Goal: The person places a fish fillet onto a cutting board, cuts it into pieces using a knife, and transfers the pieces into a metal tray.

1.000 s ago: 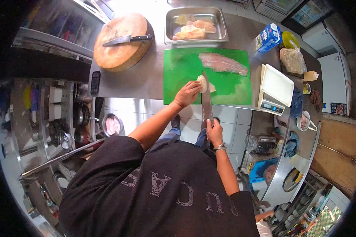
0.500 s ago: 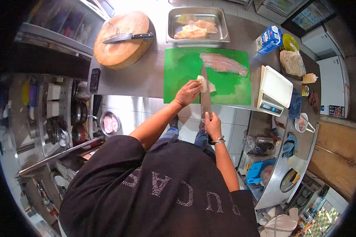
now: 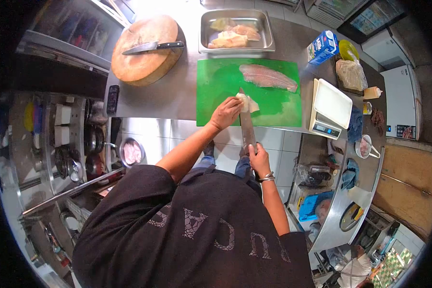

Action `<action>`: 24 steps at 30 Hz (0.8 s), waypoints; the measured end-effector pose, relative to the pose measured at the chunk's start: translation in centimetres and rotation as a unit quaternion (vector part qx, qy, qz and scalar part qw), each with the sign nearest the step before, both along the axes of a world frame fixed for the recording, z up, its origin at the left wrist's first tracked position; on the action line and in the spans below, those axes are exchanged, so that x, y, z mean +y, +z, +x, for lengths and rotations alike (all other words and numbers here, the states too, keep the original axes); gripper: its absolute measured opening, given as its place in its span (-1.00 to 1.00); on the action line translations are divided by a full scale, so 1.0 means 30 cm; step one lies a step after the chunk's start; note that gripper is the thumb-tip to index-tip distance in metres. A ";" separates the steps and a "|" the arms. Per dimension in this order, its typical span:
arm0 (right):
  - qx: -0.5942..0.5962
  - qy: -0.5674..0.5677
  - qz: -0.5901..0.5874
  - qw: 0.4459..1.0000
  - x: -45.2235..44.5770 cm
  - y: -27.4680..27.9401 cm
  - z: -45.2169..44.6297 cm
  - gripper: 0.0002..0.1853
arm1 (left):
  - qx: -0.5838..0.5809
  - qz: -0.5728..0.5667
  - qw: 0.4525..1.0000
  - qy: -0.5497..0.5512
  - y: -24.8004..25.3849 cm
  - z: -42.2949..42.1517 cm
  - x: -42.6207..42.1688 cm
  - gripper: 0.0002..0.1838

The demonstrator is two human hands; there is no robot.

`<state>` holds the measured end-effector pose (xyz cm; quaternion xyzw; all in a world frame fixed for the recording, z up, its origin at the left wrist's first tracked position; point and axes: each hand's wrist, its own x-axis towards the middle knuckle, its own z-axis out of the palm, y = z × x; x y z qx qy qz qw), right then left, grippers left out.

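Observation:
My left hand [image 3: 226, 113] is closed on a small pale piece [image 3: 242, 99], which looks like fish flesh, near the front of the green cutting board [image 3: 213, 79]. Its fingertips are right beside the blade of a long knife [image 3: 247, 127]. Below the board's front edge, my right hand [image 3: 259, 160] is wrapped round the knife's handle, and the blade points away from me. Just right of the blade lies another whitish bit [image 3: 253, 106]. A fish fillet [image 3: 269, 78] rests on the board farther back, apart from both hands.
Behind the board stands a steel tray [image 3: 272, 43] with several fish pieces. To the left, a second knife [image 3: 151, 47] lies on a round wooden block [image 3: 144, 69]. At right are a kitchen scale [image 3: 332, 105] and a milk carton [image 3: 322, 47]. A dark phone-like device [image 3: 112, 100] sits at the left edge.
The knife has been drawn back toward me by my right hand, so its tip is now clear of the fillet. My left hand keeps its grip on the pale piece. The view has shifted slightly.

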<state>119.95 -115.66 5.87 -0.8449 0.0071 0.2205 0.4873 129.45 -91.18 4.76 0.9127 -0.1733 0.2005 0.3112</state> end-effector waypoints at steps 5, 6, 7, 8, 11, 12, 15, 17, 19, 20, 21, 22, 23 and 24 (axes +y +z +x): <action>0.036 0.011 -0.015 0.999 -0.009 0.042 -0.021 -0.62 | 0.002 0.007 1.000 0.014 0.014 -0.003 -0.003 -0.68; 0.047 0.011 -0.012 0.999 -0.013 0.054 -0.028 -0.62 | 0.001 0.007 1.000 0.013 0.014 -0.003 -0.004 -0.68; 0.046 0.010 -0.012 0.999 -0.017 0.066 -0.032 -0.62 | 0.001 0.001 1.000 0.014 0.015 -0.003 -0.005 -0.69; 0.064 0.011 -0.019 0.998 -0.022 0.078 -0.036 -0.62 | 0.001 -0.004 1.000 0.015 0.017 -0.002 -0.004 -0.70; 0.049 0.012 -0.019 0.999 -0.049 0.039 -0.073 -0.63 | -0.003 -0.008 1.000 0.018 0.007 0.001 -0.005 -0.72; 0.016 0.014 -0.012 1.000 -0.054 0.042 -0.083 -0.63 | -0.003 -0.008 1.000 0.017 0.005 0.002 -0.006 -0.72; -0.011 0.035 -0.051 0.998 -0.099 0.078 -0.118 -0.63 | -0.029 -0.013 0.999 0.025 -0.002 0.005 -0.007 -0.71; -0.036 0.049 -0.053 0.997 -0.156 0.108 -0.151 -0.63 | -0.017 -0.046 0.999 0.019 -0.002 0.014 -0.003 -0.68; -0.062 0.059 -0.056 0.995 -0.238 0.122 -0.195 -0.63 | 0.031 -0.037 0.999 0.003 0.033 0.030 0.020 -0.63; -0.037 0.066 -0.058 0.995 -0.289 0.126 -0.224 -0.63 | 0.081 -0.028 0.996 -0.010 0.057 0.041 0.033 -0.58; -0.012 0.073 -0.061 0.995 -0.328 0.126 -0.252 -0.64 | 0.080 -0.027 0.996 -0.015 0.093 0.064 0.041 -0.58; -0.011 0.070 -0.061 0.996 -0.355 0.123 -0.282 -0.64 | 0.066 0.023 0.994 -0.082 0.126 0.095 0.054 -0.51; 0.048 0.010 -0.032 0.998 -0.377 0.118 -0.311 -0.64 | 0.050 0.074 0.985 -0.149 0.151 0.124 0.068 -0.44; 0.106 -0.049 -0.003 0.993 -0.386 0.115 -0.328 -0.65 | 0.110 0.092 0.967 -0.211 0.136 0.147 0.093 -0.37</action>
